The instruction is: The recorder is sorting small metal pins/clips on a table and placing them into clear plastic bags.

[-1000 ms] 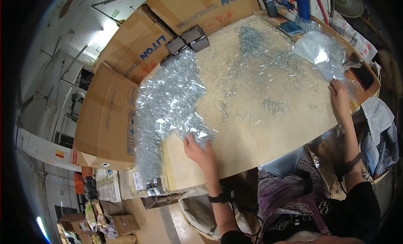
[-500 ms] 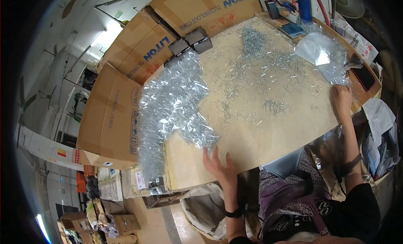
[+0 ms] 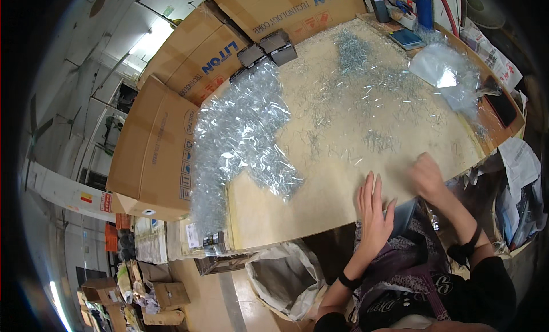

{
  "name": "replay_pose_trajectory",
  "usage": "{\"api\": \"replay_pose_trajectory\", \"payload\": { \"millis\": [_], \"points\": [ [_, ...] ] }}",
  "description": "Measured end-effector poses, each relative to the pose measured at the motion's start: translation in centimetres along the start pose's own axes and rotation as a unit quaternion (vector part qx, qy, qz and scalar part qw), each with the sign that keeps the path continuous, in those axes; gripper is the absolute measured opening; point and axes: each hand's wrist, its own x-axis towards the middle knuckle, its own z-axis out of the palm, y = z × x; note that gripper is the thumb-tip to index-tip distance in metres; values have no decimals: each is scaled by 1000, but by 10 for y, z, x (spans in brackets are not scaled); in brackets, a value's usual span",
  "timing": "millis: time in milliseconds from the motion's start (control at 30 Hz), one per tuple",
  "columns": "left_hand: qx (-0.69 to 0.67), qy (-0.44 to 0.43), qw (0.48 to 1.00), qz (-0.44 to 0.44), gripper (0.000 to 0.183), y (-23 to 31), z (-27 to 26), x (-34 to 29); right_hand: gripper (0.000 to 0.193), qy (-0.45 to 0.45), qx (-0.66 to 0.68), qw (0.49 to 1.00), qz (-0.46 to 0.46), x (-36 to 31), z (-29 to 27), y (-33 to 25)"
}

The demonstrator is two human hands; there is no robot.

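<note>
My left hand [image 3: 374,215] is over the table's near edge with its fingers stretched out, and it holds nothing I can see. Just right of it, my right hand [image 3: 426,175] is low over the tabletop [image 3: 331,189]. Its fingers are curled closed and partly smeared by motion; anything in them is too faint to make out. A blue-grey sheet or tray [image 3: 404,218] shows below the edge, partly behind my left hand. Thin metal wire pieces [image 3: 380,140] are scattered beyond my hands, with a denser pile [image 3: 353,52] farther back.
A shiny heap of clear plastic packets [image 3: 246,132] covers the table's left side, beside cardboard boxes [image 3: 151,149]. Clear plastic bags [image 3: 440,69], a phone [image 3: 501,108], a small scale [image 3: 406,38] and a blue can [image 3: 423,9] are at the right. A white sack [image 3: 286,280] stands below.
My right hand has left the clear bags and come left and nearer me. My left hand has moved right from beside the packet heap. The view has shifted slightly.
</note>
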Motion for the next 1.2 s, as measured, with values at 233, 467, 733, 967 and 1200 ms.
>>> {"api": "replay_pose_trajectory", "payload": {
  "millis": [233,467,733,967,1200],
  "points": [
    [75,-56,994,55,60,-26,9,23,23,-176,90,980,6,-4,19,-9],
    [15,16,998,57,13,-43,15,23,31,-126,47,966,222,2,-9,-33],
    [-44,47,998,21,4,-40,15,21,34,-167,-65,977,113,-31,-7,23],
    [-323,172,922,-126,16,-42,-7,19,24,47,-120,950,284,-22,-32,69],
    [-451,63,854,-251,22,-33,-25,6,39,92,-256,934,232,17,-39,44]
  ]
}}
